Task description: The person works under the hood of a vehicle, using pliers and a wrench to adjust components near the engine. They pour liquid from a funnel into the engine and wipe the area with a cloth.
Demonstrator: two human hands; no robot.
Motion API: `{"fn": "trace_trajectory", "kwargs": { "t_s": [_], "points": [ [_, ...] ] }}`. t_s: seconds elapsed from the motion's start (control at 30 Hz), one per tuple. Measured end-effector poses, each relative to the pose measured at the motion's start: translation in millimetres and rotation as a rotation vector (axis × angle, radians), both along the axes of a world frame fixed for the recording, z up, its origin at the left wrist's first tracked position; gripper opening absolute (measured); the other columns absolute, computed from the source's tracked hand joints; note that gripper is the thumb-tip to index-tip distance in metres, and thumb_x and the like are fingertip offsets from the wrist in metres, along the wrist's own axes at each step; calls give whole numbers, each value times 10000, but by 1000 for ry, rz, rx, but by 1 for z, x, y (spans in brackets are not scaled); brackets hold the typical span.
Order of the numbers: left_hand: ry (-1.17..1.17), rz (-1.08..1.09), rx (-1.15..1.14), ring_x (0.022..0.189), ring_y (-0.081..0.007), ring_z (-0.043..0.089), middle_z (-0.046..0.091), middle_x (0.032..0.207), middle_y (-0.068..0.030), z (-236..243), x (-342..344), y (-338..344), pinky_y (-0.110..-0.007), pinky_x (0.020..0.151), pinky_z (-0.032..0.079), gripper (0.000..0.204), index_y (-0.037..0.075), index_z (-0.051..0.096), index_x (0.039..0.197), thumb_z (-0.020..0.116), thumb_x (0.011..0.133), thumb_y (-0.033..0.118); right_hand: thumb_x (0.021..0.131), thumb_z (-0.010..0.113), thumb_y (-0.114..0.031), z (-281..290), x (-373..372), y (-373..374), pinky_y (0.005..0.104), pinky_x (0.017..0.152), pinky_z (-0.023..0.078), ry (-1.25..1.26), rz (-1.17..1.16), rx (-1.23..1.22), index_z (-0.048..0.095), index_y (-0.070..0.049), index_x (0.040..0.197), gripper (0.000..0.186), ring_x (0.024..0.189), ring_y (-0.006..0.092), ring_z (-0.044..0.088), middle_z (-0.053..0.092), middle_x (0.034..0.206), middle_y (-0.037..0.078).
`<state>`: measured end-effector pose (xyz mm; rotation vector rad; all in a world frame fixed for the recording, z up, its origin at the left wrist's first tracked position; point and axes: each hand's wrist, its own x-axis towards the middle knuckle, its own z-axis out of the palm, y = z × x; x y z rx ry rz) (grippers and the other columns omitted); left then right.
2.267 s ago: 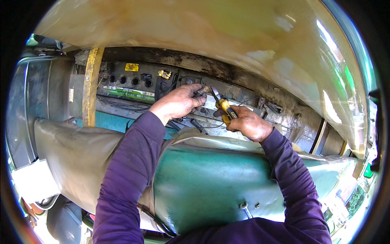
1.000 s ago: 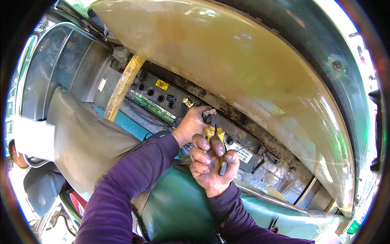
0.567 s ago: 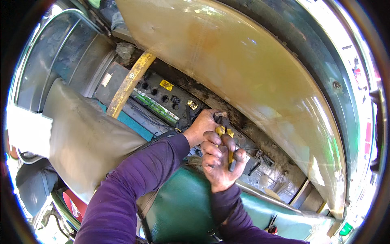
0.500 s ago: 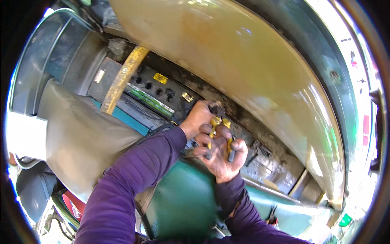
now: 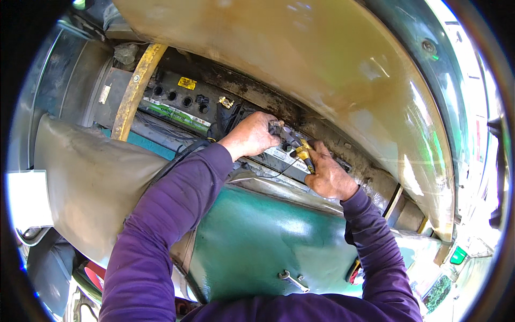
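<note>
My left hand (image 5: 252,135) is closed, its thumb and fingers pinching a small dark piece (image 5: 276,127) that looks like a cable-end clamp. My right hand (image 5: 331,174) grips the yellow-and-black handles of pliers (image 5: 303,151). The pliers' jaws point toward the piece at my left fingertips; whether they touch it I cannot tell. Below both hands lies a dark battery (image 5: 289,164), partly hidden by them. Left of it sits another black battery (image 5: 179,111) with several round holes on top, a yellow label and a green stripe. A brass-coloured terminal clamp (image 5: 226,102) is at its right end.
A yellow metal bar (image 5: 138,91) crosses the battery bay on the left. The large tan panel (image 5: 300,64) rises behind the bay. Nearer me is a green padded seat (image 5: 241,241) with a wrench (image 5: 294,281) on it. A tan cover (image 5: 91,177) bulges at left, beside a black cable (image 5: 179,158).
My right hand has turned over from palm up with the pliers loosely spread to a closed grip on their handles. It now reaches in from the right. My left hand stays at the dark piece.
</note>
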<state>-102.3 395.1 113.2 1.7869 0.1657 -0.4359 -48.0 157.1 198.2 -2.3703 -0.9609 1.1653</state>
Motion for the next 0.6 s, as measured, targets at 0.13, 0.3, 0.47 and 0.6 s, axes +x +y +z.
{"fn": "trace_trajectory", "kwargs": {
  "t_s": [0.13,0.3,0.47,0.6],
  "points": [
    [-66,-65,124,845,-352,712,719,913,-260,3,-3,-2,-394,818,550,387,-31,716,1084,750,797,227,708,635,-59,-10,6,-14,480,1198,302,-140,44,-27,448,98,1401,735,1401,521,336,332,1495,369],
    [-49,-230,161,867,-403,700,704,929,-284,2,-8,-3,-420,823,551,377,-5,725,1101,743,797,217,720,662,-102,-20,25,-21,559,1199,272,-158,274,64,506,83,1350,676,1414,525,315,320,1507,362],
    [-90,-397,223,904,-429,691,700,911,-279,0,-12,-4,-460,843,558,322,-16,721,1052,720,774,146,716,631,-94,-31,30,-24,532,1122,361,-46,439,-1,548,117,1244,575,1309,489,424,418,1386,341],
    [-95,-483,279,863,-450,675,683,864,-280,-3,-14,-7,-482,795,557,250,-31,714,958,703,757,116,721,598,-56,-33,27,-23,497,1072,406,186,454,-88,532,153,1207,533,1221,479,470,442,1288,333]
  ]
}}
